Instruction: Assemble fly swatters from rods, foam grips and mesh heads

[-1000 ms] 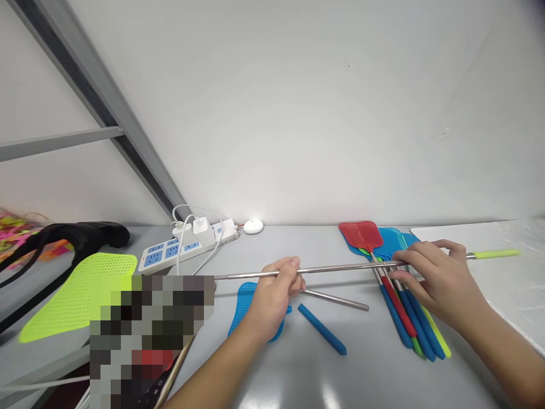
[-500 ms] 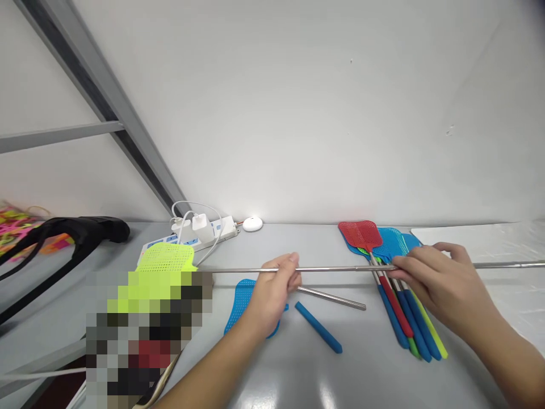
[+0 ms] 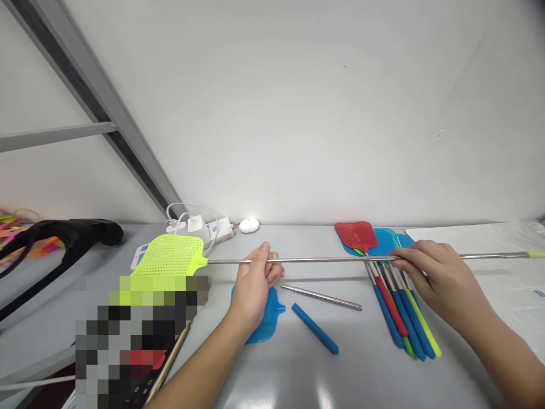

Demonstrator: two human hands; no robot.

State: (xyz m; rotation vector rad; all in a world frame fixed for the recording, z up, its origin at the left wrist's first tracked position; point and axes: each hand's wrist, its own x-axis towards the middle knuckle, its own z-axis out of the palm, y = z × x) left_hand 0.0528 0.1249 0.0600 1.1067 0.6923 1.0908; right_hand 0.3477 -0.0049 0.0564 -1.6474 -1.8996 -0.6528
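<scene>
A yellow-green fly swatter (image 3: 170, 255) with a long thin metal rod is held level across the table. My left hand (image 3: 255, 284) is closed round the rod not far from the swatter's head. Further along the rod, my right hand (image 3: 438, 278) pinches it from above, and a yellow-green grip shows at the far right end. Under my left hand lies a loose blue swatter head (image 3: 266, 324), partly hidden. Beside it rest a short metal rod (image 3: 323, 297) and a blue handle sleeve (image 3: 315, 328).
Several assembled fly swatters (image 3: 394, 301) lie in a fanned pile beneath my right hand. Against the wall are a power strip (image 3: 220, 228) with chargers and a white round object (image 3: 249, 225). A black strap-like object (image 3: 85, 233) sits at left; clear plastic (image 3: 506, 295) covers the right side.
The yellow-green swatter has shifted slightly up and right, so its grip end now shows at right. Both hands keep hold of the rod; the view has turned a little.
</scene>
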